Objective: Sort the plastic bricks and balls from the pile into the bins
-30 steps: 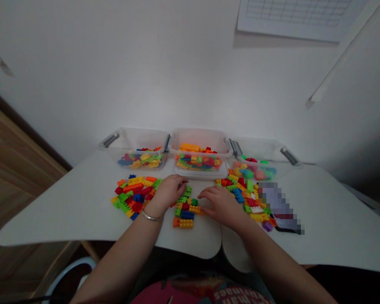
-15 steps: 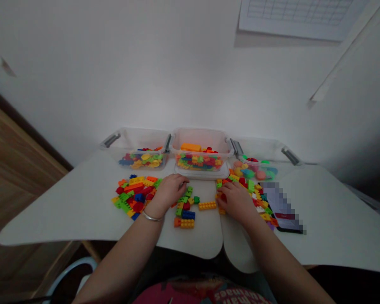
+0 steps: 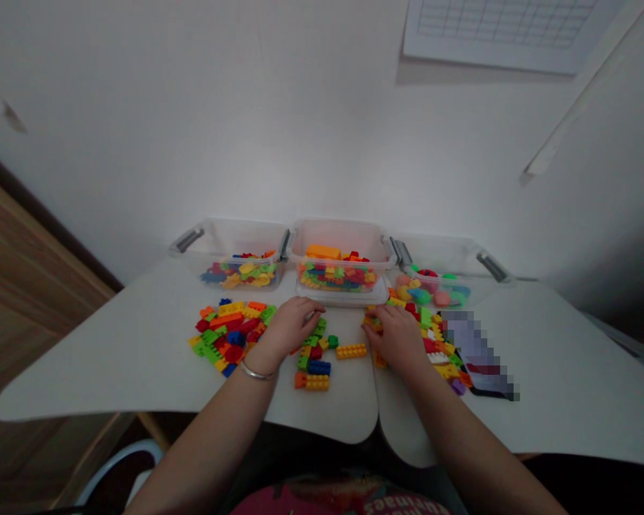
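Observation:
My left hand (image 3: 294,327), with a bracelet at the wrist, is over the inner edge of the left pile of toy bricks (image 3: 230,329). Its fingers are curled together, and what they hold, if anything, is hidden. My right hand (image 3: 398,337) is at the near-left side of the right brick pile (image 3: 437,336), thumb and fingers closed around a yellow brick (image 3: 374,324). Between the hands lie a group of green bricks (image 3: 315,332), a blue brick (image 3: 320,368), a yellow brick with an orange piece (image 3: 300,380) beside it, and a separate long yellow brick (image 3: 351,351).
Three clear bins stand along the wall: a left bin (image 3: 236,239) and a middle bin (image 3: 343,229) with bricks, a right bin (image 3: 451,247) with rounded colourful toys. A lid (image 3: 378,295) lies under the middle bin. A phone (image 3: 475,350) lies right of the right pile.
My right hand's fingers have shifted slightly left and closed around the yellow brick. My left hand has barely moved.

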`<state>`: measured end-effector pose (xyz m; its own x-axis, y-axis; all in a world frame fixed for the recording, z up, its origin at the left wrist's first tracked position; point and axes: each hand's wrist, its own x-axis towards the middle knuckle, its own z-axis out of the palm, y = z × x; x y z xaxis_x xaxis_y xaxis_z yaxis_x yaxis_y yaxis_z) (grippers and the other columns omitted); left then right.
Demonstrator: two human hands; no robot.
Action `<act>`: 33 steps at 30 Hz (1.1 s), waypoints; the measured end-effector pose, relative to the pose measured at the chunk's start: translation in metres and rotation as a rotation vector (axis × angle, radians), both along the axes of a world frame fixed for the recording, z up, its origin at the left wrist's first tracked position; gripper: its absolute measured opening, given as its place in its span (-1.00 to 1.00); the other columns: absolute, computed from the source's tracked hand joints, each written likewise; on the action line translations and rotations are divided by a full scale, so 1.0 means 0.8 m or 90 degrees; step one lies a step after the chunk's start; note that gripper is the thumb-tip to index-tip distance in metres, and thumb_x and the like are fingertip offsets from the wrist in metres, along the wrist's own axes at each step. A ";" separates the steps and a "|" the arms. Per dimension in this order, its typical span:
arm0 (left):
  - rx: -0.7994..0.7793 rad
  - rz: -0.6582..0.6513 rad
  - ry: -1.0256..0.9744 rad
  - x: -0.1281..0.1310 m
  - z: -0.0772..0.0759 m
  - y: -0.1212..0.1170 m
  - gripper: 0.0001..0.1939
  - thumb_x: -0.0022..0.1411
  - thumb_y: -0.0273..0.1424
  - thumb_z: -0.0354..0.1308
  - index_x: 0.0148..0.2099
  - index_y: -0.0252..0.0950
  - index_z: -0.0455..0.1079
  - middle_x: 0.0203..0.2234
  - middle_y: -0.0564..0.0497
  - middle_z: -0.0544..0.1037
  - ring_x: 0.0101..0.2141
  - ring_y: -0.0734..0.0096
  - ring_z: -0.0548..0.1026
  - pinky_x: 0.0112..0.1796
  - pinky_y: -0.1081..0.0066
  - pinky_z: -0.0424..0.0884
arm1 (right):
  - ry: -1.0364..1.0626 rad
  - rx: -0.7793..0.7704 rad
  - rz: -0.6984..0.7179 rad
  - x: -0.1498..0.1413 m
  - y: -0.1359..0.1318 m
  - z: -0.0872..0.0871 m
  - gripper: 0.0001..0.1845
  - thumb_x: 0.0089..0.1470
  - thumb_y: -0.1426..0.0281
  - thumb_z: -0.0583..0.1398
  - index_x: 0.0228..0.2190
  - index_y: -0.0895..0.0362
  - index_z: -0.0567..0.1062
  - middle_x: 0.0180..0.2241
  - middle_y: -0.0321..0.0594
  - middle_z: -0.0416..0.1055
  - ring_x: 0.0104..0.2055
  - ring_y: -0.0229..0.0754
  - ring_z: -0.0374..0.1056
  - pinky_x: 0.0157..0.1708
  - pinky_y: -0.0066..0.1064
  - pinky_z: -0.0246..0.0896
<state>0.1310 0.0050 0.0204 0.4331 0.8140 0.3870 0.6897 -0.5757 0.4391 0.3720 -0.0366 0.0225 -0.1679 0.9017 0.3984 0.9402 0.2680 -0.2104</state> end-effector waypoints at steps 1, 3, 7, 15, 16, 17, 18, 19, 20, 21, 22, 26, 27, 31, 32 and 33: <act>-0.004 -0.006 -0.024 0.000 0.000 0.000 -0.75 0.29 -0.38 0.02 -0.14 -0.27 0.52 -0.25 -0.09 0.61 -0.15 0.21 0.51 -0.06 0.19 0.42 | 0.023 0.023 0.016 -0.003 0.000 0.002 -0.85 0.10 0.37 0.24 -0.25 0.12 0.54 -0.23 -0.13 0.53 -0.12 -0.01 0.38 -0.08 -0.19 0.21; -0.031 -0.015 -0.083 0.000 0.001 0.000 -0.76 0.28 -0.34 0.05 -0.15 -0.26 0.53 -0.25 -0.08 0.62 -0.15 0.22 0.52 -0.05 0.20 0.42 | 0.062 0.065 0.062 -0.013 0.001 0.005 -0.87 0.10 0.39 0.25 -0.26 0.11 0.54 -0.26 -0.16 0.53 -0.15 -0.04 0.38 -0.09 -0.21 0.22; -0.142 -0.030 -0.208 -0.001 0.007 -0.004 -0.76 0.22 -0.27 0.13 -0.17 -0.24 0.55 -0.25 -0.04 0.64 -0.17 0.27 0.55 -0.06 0.27 0.43 | 0.103 0.151 0.152 -0.044 0.000 0.008 -0.88 0.11 0.41 0.24 -0.25 0.11 0.52 -0.27 -0.17 0.53 -0.18 -0.07 0.38 -0.14 -0.26 0.24; -0.252 -0.081 -0.246 0.003 0.005 -0.008 -0.79 0.13 -0.27 0.19 -0.26 -0.24 0.57 -0.32 0.01 0.66 -0.26 0.30 0.57 -0.16 0.35 0.47 | 0.085 0.244 0.227 -0.079 -0.003 0.000 -0.88 0.18 0.42 0.19 -0.26 0.08 0.55 -0.27 -0.19 0.53 -0.22 -0.11 0.36 -0.18 -0.26 0.25; -0.251 -0.076 -0.240 0.004 0.005 -0.008 -0.79 0.14 -0.26 0.18 -0.26 -0.24 0.57 -0.32 0.01 0.66 -0.26 0.30 0.57 -0.16 0.35 0.47 | 0.087 0.242 0.227 -0.077 -0.003 -0.002 -0.87 0.18 0.42 0.19 -0.25 0.08 0.55 -0.27 -0.18 0.53 -0.22 -0.11 0.36 -0.18 -0.25 0.25; -0.247 -0.070 -0.232 0.004 0.005 -0.008 -0.78 0.15 -0.25 0.18 -0.26 -0.23 0.57 -0.31 0.01 0.66 -0.25 0.29 0.58 -0.15 0.35 0.47 | 0.091 0.238 0.226 -0.075 -0.002 -0.004 -0.86 0.18 0.42 0.19 -0.23 0.08 0.55 -0.26 -0.18 0.53 -0.21 -0.11 0.37 -0.16 -0.25 0.26; -0.241 -0.061 -0.228 0.004 0.004 -0.008 -0.78 0.16 -0.24 0.18 -0.25 -0.22 0.57 -0.30 0.00 0.66 -0.24 0.29 0.58 -0.15 0.34 0.47 | 0.096 0.230 0.225 -0.072 -0.001 -0.006 -0.84 0.17 0.42 0.19 -0.20 0.08 0.54 -0.24 -0.17 0.53 -0.19 -0.10 0.37 -0.15 -0.24 0.26; -0.233 -0.050 -0.229 0.004 0.004 -0.007 -0.77 0.16 -0.22 0.18 -0.23 -0.22 0.56 -0.30 0.00 0.66 -0.24 0.29 0.58 -0.16 0.34 0.47 | 0.103 0.221 0.223 -0.069 -0.001 -0.009 -0.82 0.17 0.42 0.19 -0.18 0.08 0.54 -0.23 -0.17 0.53 -0.17 -0.09 0.38 -0.13 -0.23 0.26; -0.224 -0.035 -0.237 0.003 0.003 -0.007 -0.76 0.17 -0.21 0.18 -0.20 -0.22 0.55 -0.31 0.00 0.65 -0.25 0.29 0.58 -0.18 0.34 0.47 | 0.113 0.209 0.220 -0.064 0.000 -0.012 -0.80 0.15 0.42 0.20 -0.16 0.09 0.53 -0.22 -0.17 0.53 -0.16 -0.09 0.38 -0.11 -0.23 0.27; -0.214 -0.018 -0.250 0.003 0.002 -0.006 -0.74 0.17 -0.21 0.18 -0.16 -0.22 0.53 -0.32 0.00 0.65 -0.26 0.29 0.58 -0.20 0.35 0.48 | 0.124 0.192 0.216 -0.060 0.000 -0.014 -0.79 0.14 0.42 0.21 -0.16 0.09 0.53 -0.22 -0.17 0.53 -0.14 -0.08 0.38 -0.10 -0.23 0.27; -0.201 0.000 -0.263 0.002 0.000 -0.005 -0.73 0.17 -0.21 0.19 -0.14 -0.23 0.51 -0.34 0.00 0.64 -0.27 0.29 0.58 -0.22 0.35 0.48 | 0.134 0.171 0.212 -0.055 0.000 -0.017 -0.79 0.13 0.42 0.22 -0.16 0.10 0.53 -0.21 -0.16 0.53 -0.14 -0.07 0.38 -0.09 -0.22 0.27; -0.095 0.064 -0.268 -0.003 -0.003 0.000 -0.77 0.18 -0.20 0.19 -0.20 -0.24 0.46 -0.36 0.00 0.60 -0.28 0.32 0.55 -0.18 0.32 0.47 | 0.159 0.061 0.217 -0.041 -0.002 -0.020 -0.84 0.11 0.39 0.23 -0.22 0.09 0.54 -0.21 -0.16 0.52 -0.10 -0.06 0.37 -0.06 -0.19 0.26; -0.059 0.080 -0.273 -0.004 -0.003 0.000 -0.78 0.19 -0.20 0.19 -0.22 -0.23 0.46 -0.34 0.00 0.59 -0.28 0.33 0.54 -0.17 0.32 0.46 | 0.160 0.037 0.226 -0.040 -0.003 -0.020 -0.83 0.10 0.39 0.23 -0.22 0.09 0.54 -0.20 -0.16 0.52 -0.09 -0.06 0.37 -0.05 -0.19 0.26; 0.076 0.170 -0.424 -0.013 0.005 0.003 -0.79 0.22 -0.20 0.17 -0.22 -0.23 0.38 -0.28 -0.01 0.58 -0.24 0.36 0.54 -0.14 0.33 0.47 | 0.151 -0.023 0.263 -0.042 -0.007 -0.015 -0.80 0.07 0.39 0.24 -0.20 0.10 0.54 -0.18 -0.16 0.52 -0.09 -0.06 0.36 -0.04 -0.19 0.25; 0.106 0.200 -0.485 -0.017 0.010 0.004 -0.78 0.22 -0.19 0.16 -0.21 -0.23 0.36 -0.26 -0.02 0.57 -0.22 0.36 0.54 -0.13 0.33 0.47 | 0.147 -0.030 0.268 -0.043 -0.008 -0.014 -0.80 0.07 0.39 0.24 -0.20 0.10 0.54 -0.18 -0.15 0.52 -0.09 -0.06 0.36 -0.04 -0.19 0.25; 0.135 0.234 -0.547 -0.021 0.016 0.007 -0.78 0.24 -0.19 0.15 -0.19 -0.23 0.33 -0.24 -0.03 0.57 -0.20 0.36 0.55 -0.12 0.34 0.47 | 0.143 -0.035 0.271 -0.045 -0.008 -0.014 -0.80 0.07 0.40 0.24 -0.21 0.10 0.54 -0.18 -0.15 0.52 -0.10 -0.06 0.36 -0.04 -0.19 0.25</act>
<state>0.1140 0.0104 0.0333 -0.3352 0.7194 0.6083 0.3341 -0.5130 0.7907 0.3361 -0.0433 0.0113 -0.4419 0.7921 0.4212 0.6791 0.6021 -0.4199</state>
